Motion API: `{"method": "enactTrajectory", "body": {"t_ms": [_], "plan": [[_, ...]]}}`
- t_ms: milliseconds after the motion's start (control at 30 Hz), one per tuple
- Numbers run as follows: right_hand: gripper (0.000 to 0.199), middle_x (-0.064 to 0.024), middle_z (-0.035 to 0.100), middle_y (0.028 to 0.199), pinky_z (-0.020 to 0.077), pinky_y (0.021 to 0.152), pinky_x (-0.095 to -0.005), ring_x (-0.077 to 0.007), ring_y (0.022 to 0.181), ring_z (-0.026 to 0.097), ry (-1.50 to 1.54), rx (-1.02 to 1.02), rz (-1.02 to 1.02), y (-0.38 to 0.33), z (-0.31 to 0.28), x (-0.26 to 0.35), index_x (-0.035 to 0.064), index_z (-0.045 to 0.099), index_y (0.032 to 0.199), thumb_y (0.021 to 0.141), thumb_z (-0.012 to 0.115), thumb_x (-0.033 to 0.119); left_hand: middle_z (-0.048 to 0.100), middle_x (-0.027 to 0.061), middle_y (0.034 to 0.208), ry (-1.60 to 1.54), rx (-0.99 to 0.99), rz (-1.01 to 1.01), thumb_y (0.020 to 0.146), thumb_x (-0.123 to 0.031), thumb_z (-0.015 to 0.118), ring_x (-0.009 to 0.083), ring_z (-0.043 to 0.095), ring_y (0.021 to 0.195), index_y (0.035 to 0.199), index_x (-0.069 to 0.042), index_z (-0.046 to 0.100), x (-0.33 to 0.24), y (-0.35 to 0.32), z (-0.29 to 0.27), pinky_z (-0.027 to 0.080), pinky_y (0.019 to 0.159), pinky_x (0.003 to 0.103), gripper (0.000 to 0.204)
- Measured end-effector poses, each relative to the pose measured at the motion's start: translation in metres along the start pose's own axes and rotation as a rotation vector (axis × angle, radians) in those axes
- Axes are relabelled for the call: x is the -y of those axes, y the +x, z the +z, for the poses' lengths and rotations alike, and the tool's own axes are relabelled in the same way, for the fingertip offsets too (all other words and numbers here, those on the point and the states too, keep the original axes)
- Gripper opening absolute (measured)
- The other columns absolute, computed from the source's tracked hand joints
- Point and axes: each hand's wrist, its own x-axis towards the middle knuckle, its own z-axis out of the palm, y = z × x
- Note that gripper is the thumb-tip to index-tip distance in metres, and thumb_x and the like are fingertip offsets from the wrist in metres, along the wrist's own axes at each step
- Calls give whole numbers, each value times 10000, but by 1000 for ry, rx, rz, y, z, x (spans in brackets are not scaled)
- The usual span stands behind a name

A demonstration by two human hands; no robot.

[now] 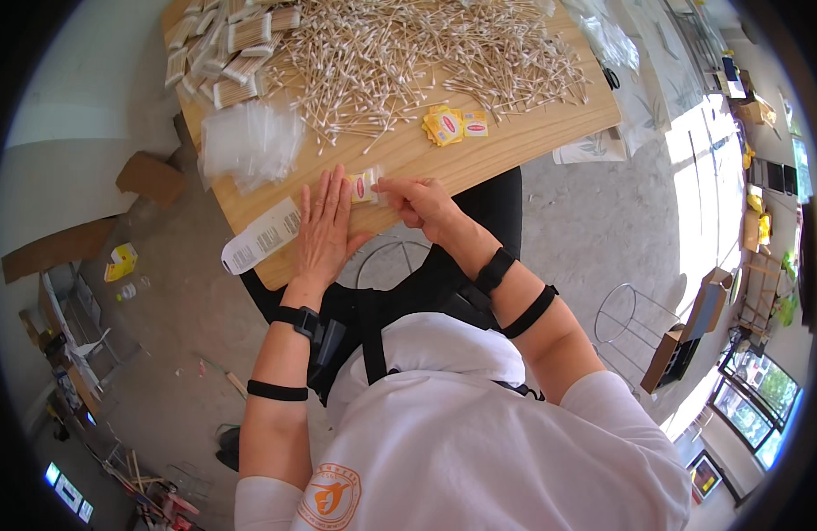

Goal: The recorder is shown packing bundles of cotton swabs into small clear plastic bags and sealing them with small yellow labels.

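Note:
A small clear plastic bag (379,188) with a yellow and white card (361,187) in it lies near the table's front edge. My left hand (324,226) rests flat beside it, fingers stretched, its index finger by the card's left edge. At the bag's right end, my right hand (422,205) has its fingers curled, with thumb and index closed at the clear plastic. Left of my left hand is a white printed paper strip (263,237), partly under the fingers. Just beyond sits a pile of clear bags (249,144). More yellow cards (446,126) lie stacked farther right.
Loose cotton swabs (364,71) cover the far part of the wooden table (524,140). Bundled swabs (242,66) are heaped at the far left. Black scissors handles (611,79) show at the right edge. A wire-framed stool (628,314) stands on the floor at right.

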Motion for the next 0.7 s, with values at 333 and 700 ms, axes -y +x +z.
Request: {"method": "enactTrajectory", "body": {"t_ms": [333,700], "plan": [[352,-15,558,648,188,400,-245,-66,415,283,210,150,127,7,0,5,13,649,1037,921,638,345,159,129,1604,-64,7,65,738,-373,778,307,169,1478,1533,-63,154,6,1,-2,140,1209,482,1058],[441,-61,657,723,228,397,-204,-53,421,298,130,188,139,-5,-2,17,19,625,1161,989,521,412,133,158,1604,-85,3,79,748,-433,770,316,166,1478,1533,-49,136,8,1,-3,134,1209,490,1079]]}}
